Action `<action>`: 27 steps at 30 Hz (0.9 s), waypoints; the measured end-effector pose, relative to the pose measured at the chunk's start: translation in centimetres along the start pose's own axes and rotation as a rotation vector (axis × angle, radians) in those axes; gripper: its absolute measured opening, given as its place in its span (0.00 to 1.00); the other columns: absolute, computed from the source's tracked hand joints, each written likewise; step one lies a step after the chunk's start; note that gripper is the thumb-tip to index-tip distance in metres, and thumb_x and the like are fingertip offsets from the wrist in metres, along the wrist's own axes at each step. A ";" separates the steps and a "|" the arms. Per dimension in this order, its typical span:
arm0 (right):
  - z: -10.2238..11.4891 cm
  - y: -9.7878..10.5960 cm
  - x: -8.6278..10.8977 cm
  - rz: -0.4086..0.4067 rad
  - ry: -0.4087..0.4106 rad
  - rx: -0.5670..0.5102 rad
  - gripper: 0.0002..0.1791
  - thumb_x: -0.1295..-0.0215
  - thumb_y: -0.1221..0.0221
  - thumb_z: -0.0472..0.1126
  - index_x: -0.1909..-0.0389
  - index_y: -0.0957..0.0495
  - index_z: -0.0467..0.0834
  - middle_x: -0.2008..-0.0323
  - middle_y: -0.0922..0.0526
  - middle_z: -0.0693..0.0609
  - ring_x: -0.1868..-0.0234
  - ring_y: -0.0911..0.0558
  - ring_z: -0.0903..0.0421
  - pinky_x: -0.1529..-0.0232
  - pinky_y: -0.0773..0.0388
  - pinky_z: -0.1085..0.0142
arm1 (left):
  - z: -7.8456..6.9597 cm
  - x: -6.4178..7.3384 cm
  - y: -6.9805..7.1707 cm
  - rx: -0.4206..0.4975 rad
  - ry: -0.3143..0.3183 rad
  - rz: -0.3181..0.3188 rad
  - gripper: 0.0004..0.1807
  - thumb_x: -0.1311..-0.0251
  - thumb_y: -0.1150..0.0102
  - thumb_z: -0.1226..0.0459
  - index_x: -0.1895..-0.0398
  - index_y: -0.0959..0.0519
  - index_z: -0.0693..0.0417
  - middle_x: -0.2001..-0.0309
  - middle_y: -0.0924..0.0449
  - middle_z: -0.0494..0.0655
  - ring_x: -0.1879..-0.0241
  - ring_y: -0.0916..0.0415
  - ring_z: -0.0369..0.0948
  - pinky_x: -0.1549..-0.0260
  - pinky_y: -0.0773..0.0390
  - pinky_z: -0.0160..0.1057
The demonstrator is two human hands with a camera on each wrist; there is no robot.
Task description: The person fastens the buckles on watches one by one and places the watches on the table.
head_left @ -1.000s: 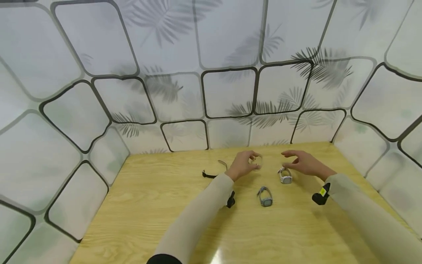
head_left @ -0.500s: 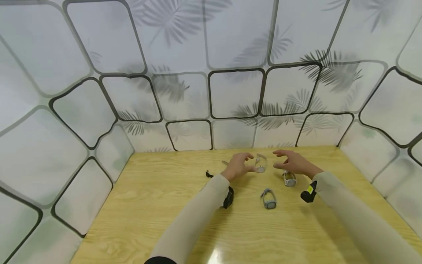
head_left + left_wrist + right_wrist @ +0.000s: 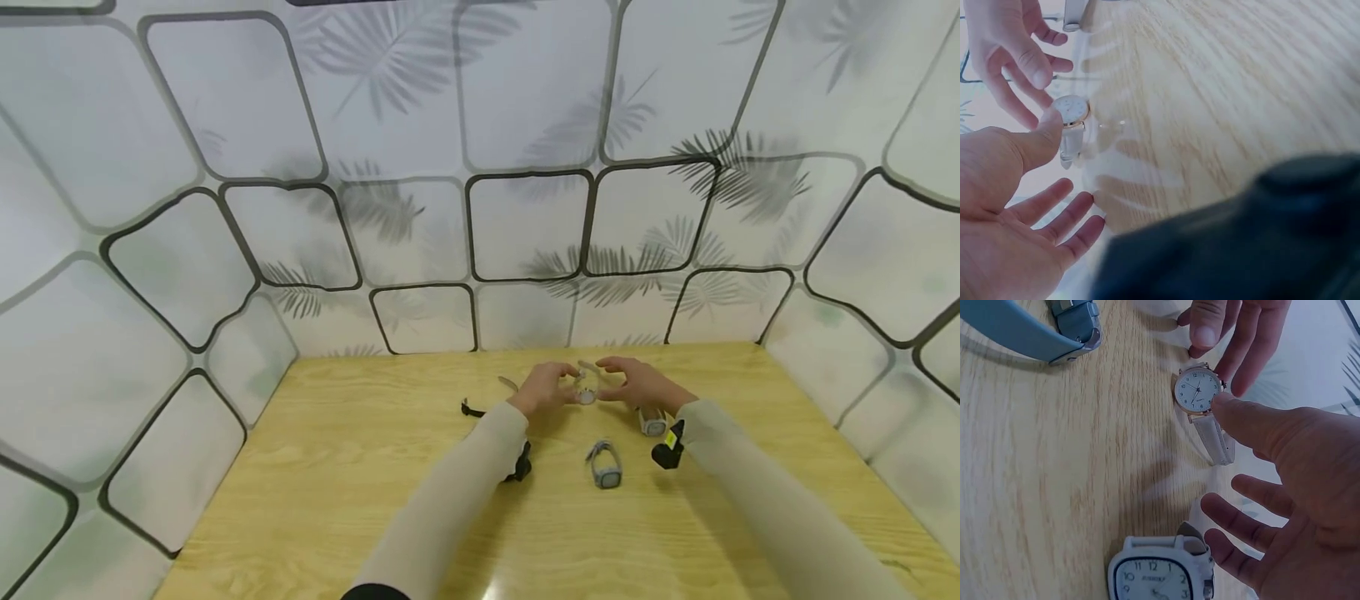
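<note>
A round watch (image 3: pixel 586 397) with a white dial, rose-gold rim and pale strap stands on the table between both hands. My left hand (image 3: pixel 546 388) is at its left side, fingers spread and loosely bent. My right hand (image 3: pixel 641 385) is at its right, thumb and fingers apart. In the right wrist view, the right thumb overlaps the watch's rim by the crown; contact cannot be told. Close below the right hand is a white square-faced watch (image 3: pixel 1154 575), partly covered by that hand in the head view.
A blue-grey watch (image 3: pixel 606 475) lies nearer on the wooden table (image 3: pixel 337 483). Left of the left hand, a black strap piece (image 3: pixel 471 408) and a brownish strap end (image 3: pixel 508 383) show, partly hidden by the arm. Patterned curtains (image 3: pixel 420 317) surround the table's back and sides.
My right hand has moved left, from over the white square watch to the round watch's right side. The round watch, blurred at the left fingers earlier, now stands with its dial in view.
</note>
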State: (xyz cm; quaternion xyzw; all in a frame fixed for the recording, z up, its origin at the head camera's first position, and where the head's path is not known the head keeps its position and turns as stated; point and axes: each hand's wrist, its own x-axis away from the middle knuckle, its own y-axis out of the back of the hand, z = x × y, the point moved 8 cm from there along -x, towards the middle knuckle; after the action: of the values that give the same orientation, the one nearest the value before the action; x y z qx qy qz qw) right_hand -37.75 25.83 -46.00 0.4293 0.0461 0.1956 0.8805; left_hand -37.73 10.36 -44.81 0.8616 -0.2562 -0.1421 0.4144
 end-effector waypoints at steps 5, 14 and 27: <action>0.5 -0.6 -0.4 0.000 0.007 0.047 0.39 0.30 0.33 0.49 0.27 0.34 0.33 0.30 0.33 0.27 0.30 0.33 0.29 0.36 0.30 0.36 | 0.3 -0.1 -0.5 -0.060 0.049 0.006 0.22 0.31 0.33 0.63 0.36 0.20 0.54 0.35 0.22 0.51 0.35 0.26 0.50 0.37 0.25 0.46; 1.0 -0.5 0.1 0.010 0.013 0.062 0.35 0.30 0.33 0.45 0.30 0.31 0.31 0.32 0.30 0.28 0.32 0.31 0.30 0.38 0.28 0.39 | -0.7 -0.7 -0.8 -0.174 0.096 0.034 0.20 0.30 0.35 0.61 0.36 0.19 0.51 0.35 0.21 0.46 0.34 0.27 0.48 0.34 0.28 0.43; 0.7 -0.6 -0.3 0.017 0.005 0.088 0.34 0.30 0.33 0.47 0.31 0.29 0.30 0.32 0.29 0.29 0.31 0.31 0.30 0.36 0.29 0.39 | -0.5 -1.0 -1.2 -0.205 0.171 0.060 0.20 0.30 0.35 0.61 0.36 0.19 0.49 0.35 0.22 0.44 0.34 0.26 0.46 0.37 0.25 0.43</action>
State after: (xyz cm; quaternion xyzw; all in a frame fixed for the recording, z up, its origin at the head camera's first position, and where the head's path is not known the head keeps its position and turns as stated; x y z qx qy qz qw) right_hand -37.63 24.88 -46.03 0.4676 0.0531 0.2020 0.8589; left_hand -37.94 11.86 -45.41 0.8158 -0.2298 -0.0809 0.5246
